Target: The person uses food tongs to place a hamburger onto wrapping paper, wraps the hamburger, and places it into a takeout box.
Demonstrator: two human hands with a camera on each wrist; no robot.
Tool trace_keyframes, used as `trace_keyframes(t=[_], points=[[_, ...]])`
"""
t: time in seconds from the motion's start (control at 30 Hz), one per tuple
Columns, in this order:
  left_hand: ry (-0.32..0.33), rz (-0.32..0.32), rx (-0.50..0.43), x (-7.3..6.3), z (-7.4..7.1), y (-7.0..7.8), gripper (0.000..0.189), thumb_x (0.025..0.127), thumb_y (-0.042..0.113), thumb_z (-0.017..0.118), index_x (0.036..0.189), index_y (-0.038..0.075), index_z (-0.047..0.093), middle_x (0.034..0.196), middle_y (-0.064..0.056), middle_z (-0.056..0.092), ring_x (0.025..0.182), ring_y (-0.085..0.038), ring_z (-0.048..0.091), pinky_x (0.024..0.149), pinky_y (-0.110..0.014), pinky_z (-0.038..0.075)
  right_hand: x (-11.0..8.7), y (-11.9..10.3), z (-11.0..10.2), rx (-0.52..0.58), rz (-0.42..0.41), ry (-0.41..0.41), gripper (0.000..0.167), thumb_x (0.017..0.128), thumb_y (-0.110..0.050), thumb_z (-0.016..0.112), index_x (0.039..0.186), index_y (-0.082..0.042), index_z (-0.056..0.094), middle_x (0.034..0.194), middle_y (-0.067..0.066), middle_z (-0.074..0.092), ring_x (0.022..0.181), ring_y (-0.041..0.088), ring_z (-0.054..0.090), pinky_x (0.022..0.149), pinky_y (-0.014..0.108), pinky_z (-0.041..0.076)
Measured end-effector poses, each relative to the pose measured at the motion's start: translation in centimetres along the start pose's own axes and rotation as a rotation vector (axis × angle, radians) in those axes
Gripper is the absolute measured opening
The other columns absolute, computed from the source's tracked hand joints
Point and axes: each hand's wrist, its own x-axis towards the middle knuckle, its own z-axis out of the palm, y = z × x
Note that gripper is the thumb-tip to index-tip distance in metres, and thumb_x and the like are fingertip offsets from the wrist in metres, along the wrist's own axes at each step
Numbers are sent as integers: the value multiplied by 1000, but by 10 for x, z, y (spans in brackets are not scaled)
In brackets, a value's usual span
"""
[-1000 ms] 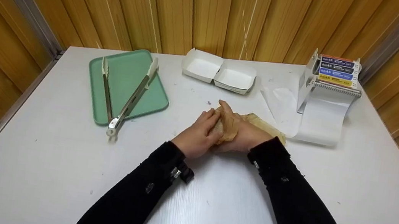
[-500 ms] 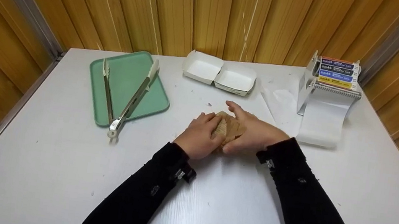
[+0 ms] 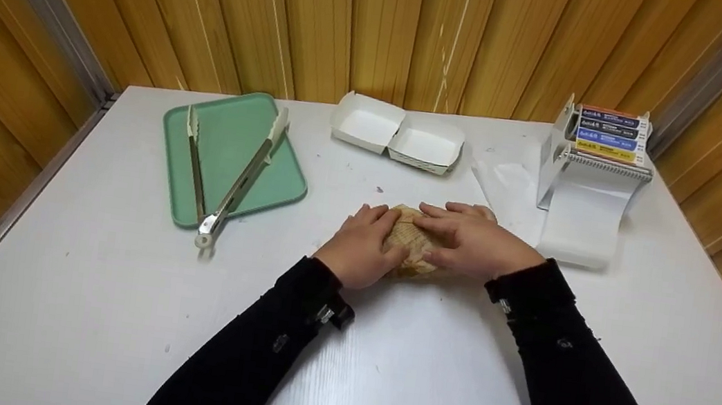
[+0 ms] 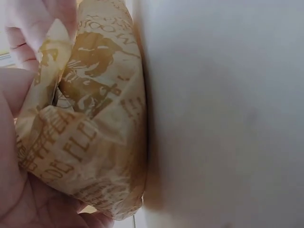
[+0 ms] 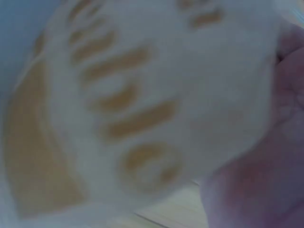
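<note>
A bundle wrapped in brown printed paper [image 3: 406,240] lies on the table between both hands; its contents are hidden. My left hand [image 3: 357,247] grips its left side, with the fingers at the far edge and the thumb at the near one. In the left wrist view the crinkled wrapper [image 4: 107,142] shows lettering, and a folded flap [image 4: 53,57] stands up from it. My right hand [image 3: 480,247] touches the right side with fairly straight, slightly spread fingers. A blurred, loose end of the paper [image 5: 204,95] fills much of the right wrist view, beside the palm.
A green tray [image 3: 232,172] with open tongs [image 3: 240,179] lying across it is at the left. An unfolded white carton [image 3: 364,123] stands at the back. At the right back are a white dispenser [image 3: 551,161] with its paper strip [image 3: 582,221] and several coloured boxes [image 3: 608,137].
My right hand has drawn back to the right from the left hand, then turned palm down over the bundle's right side. The left hand stays nearly in place, and more of the wrapper shows.
</note>
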Motion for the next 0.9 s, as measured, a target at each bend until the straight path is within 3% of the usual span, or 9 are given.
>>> trace_keyframes(t=[0.13,0.37,0.5,0.9], points=[[-12,8,25,1,-1,1,86,102,62,55,169,17,25,175,-13,23,163,-43,12,133,-55,12,2,5,2,-20,-6,-1,65,97,-31,73,157,-19,50,168,4,42,156,46,30,127,63,15],[-44,33,142,4,-4,4,80,100,64,60,167,36,28,178,-10,13,162,-48,4,132,-60,9,5,7,5,-9,16,-10,68,97,-28,74,158,-15,48,170,6,38,157,45,28,128,63,15],[-49,31,187,8,-6,4,78,101,61,61,167,35,29,178,-9,16,162,-48,7,132,-61,10,6,7,8,4,59,-9,70,97,-30,74,160,-18,45,171,5,35,158,43,26,128,63,16],[-44,27,205,15,-8,2,74,101,56,61,166,33,34,175,-10,24,160,-49,17,129,-64,18,9,13,9,15,117,18,70,100,-39,70,162,-22,44,172,12,33,157,46,26,128,64,13]])
